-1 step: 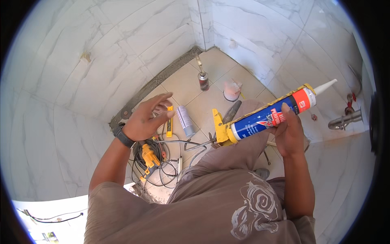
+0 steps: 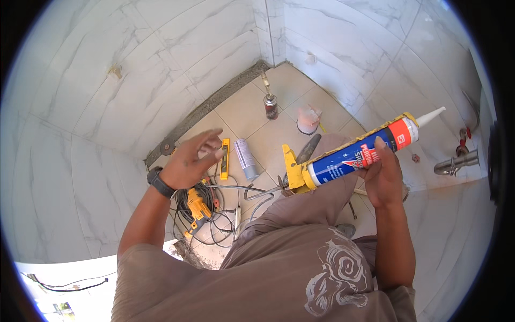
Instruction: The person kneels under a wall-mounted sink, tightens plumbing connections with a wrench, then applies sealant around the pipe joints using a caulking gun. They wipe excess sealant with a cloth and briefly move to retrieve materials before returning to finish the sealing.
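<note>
Currently, we hold the yellow caulking gun above our trousered leg, the right grip closed around its blue-and-red cartridge and the white nozzle pointing up to the right. The left grip is wide and, as far as we can see, holds nothing. We judge the step in hand to be steadying the loaded gun; the next move would call for the left grip to take the dark handle. Below, the beige tiled floor carries a yellow level, a spray can, a yellow power tool beside coiled dark cable and, farther off, a small canister. Marble-patterned tiled walls meet behind; a metal pipe projects at the right.
</note>
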Motion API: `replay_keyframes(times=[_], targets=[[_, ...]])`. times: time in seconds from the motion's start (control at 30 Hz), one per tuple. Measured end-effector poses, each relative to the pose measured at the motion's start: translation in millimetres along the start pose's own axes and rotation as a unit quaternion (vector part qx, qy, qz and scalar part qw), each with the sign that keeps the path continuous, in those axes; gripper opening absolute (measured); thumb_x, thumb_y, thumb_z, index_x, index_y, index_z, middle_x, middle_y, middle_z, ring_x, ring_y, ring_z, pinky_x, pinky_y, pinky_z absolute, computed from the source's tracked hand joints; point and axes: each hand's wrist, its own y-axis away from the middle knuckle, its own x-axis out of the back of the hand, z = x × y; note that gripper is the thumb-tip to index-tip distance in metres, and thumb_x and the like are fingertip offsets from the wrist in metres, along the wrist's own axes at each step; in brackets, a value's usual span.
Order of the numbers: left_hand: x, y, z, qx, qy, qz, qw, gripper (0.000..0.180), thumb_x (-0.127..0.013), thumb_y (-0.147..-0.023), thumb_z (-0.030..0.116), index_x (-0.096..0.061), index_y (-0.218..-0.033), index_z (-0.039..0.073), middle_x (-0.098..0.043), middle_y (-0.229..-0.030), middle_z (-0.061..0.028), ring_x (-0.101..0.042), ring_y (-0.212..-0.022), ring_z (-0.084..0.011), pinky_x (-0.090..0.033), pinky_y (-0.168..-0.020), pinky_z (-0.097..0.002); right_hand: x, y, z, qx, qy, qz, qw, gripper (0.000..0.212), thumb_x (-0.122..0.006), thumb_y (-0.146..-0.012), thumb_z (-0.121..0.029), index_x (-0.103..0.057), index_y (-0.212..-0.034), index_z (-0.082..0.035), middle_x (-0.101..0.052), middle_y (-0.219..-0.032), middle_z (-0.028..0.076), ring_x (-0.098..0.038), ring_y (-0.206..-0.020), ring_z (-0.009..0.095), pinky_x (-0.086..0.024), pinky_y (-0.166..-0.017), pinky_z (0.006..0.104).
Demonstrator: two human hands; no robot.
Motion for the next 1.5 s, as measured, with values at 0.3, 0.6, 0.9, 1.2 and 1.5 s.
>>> replay_keyframes(times=[0.3,0.6,0.9,1.2,1.5], targets=[[-55,20,-67,0.076,-0.172,-0.211,0.959,0.031,-0.068,-0.094,0.024,-0.073,-0.118,0.006,-0.075,-0.106,-0.0191,-0.071,-0.099,-0.0366,-0.055,-0.087,-0.0462,-14,-25,8,-0.022,0.016,0.012,1.0,0.045,-0.066,-0.099,-0.043,-0.059,-0.12,-0.004,-0.072,-0.104,0.009,-0.075,-0.09,0.018,-0.064,-0.076,0.0379],[-56,-24,-101,0.084,-0.282,-0.11,0.949,0.045,-0.064,-0.102,0.034,-0.067,-0.132,0.001,-0.07,-0.12,-0.0259,-0.071,-0.108,-0.035,-0.055,-0.095,-0.0439,-38,-10,40,-0.093,-0.096,-0.031,0.991,0.042,-0.063,-0.103,-0.044,-0.057,-0.123,-0.008,-0.071,-0.106,0.005,-0.073,-0.094,0.016,-0.062,-0.081,0.0378],[-67,-41,12,-0.033,0.224,-0.24,0.944,0.061,-0.059,-0.098,0.006,-0.045,-0.156,0.004,-0.051,-0.155,-0.0165,-0.047,-0.145,-0.0295,-0.039,-0.118,-0.0442,43,-13,12,-0.059,-0.191,0.077,0.977,0.04,-0.061,-0.102,-0.051,-0.056,-0.114,-0.013,-0.069,-0.099,0.004,-0.072,-0.095,0.02,-0.059,-0.085,0.0414],[-135,-89,96,-0.362,-0.112,-0.246,0.892,0.094,-0.087,-0.073,0.017,-0.044,-0.156,0.006,-0.055,-0.149,-0.0185,-0.052,-0.139,-0.0376,-0.039,-0.12,-0.0506,92,5,20,-0.052,-0.267,0.155,0.95,0.044,-0.063,-0.099,-0.056,-0.054,-0.114,-0.015,-0.067,-0.1,0.005,-0.07,-0.091,0.022,-0.057,-0.086,0.049],[-178,-157,111,-0.301,-0.189,-0.207,0.911,0.083,-0.083,-0.074,0.028,-0.053,-0.147,0.005,-0.062,-0.14,-0.0164,-0.063,-0.122,-0.0382,-0.049,-0.106,-0.0498,94,-9,-32,0.013,-0.222,0.183,0.958,0.037,-0.064,-0.1,-0.048,-0.056,-0.108,-0.013,-0.068,-0.094,0.004,-0.072,-0.086,0.019,-0.062,-0.079,0.0442]])
